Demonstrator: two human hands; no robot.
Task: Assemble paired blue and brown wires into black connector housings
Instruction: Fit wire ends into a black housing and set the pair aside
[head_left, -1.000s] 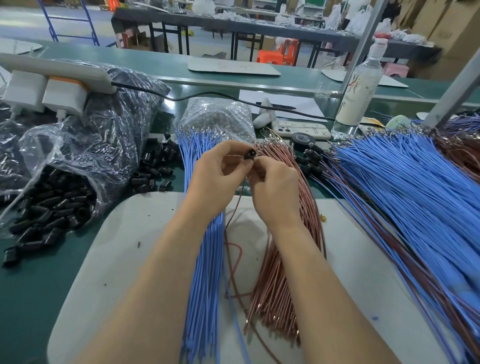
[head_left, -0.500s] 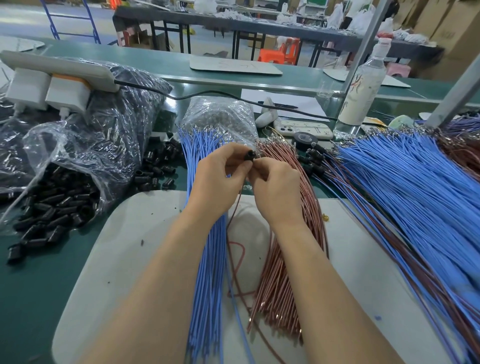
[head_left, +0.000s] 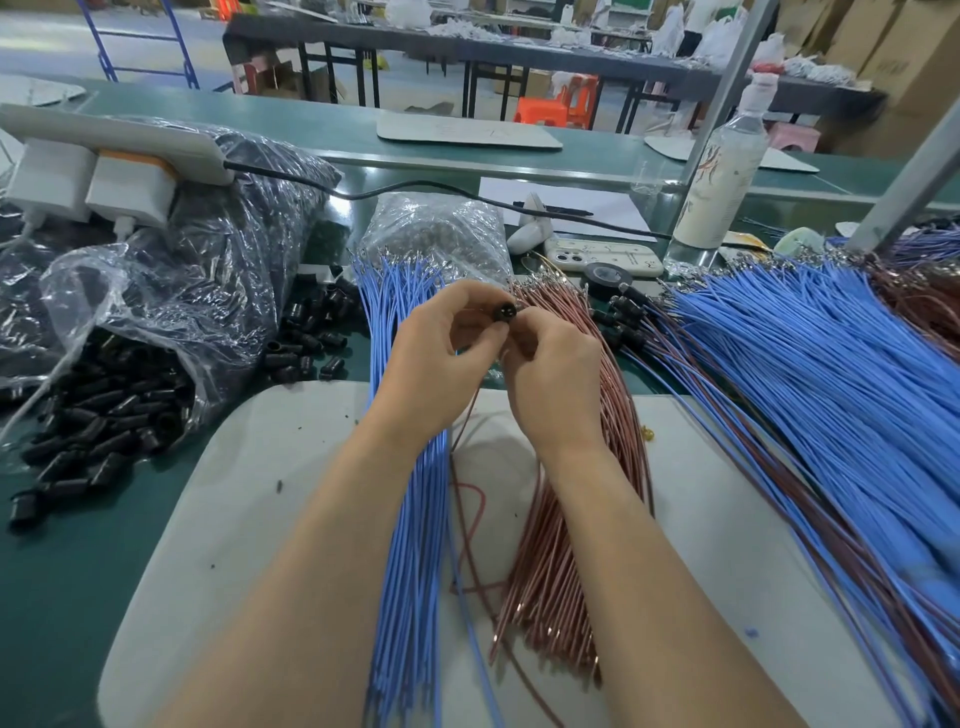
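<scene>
Green table (head_left: 52, 597) under grey mat (head_left: 260, 467). Black housing (head_left: 503, 313) pinched in left grip (head_left: 441, 348), open end facing wearer; right grip (head_left: 556, 369) just right, touching, closed on brown wire (head_left: 462, 423), tip hidden; insertion judged next.

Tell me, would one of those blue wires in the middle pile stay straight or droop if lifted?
Probably droop: the blue wires are long and thin, and a loose brown wire beside them curls on the mat. Likely very light too. The smooth-looking coating may let one slip out of the pile easily.
</scene>
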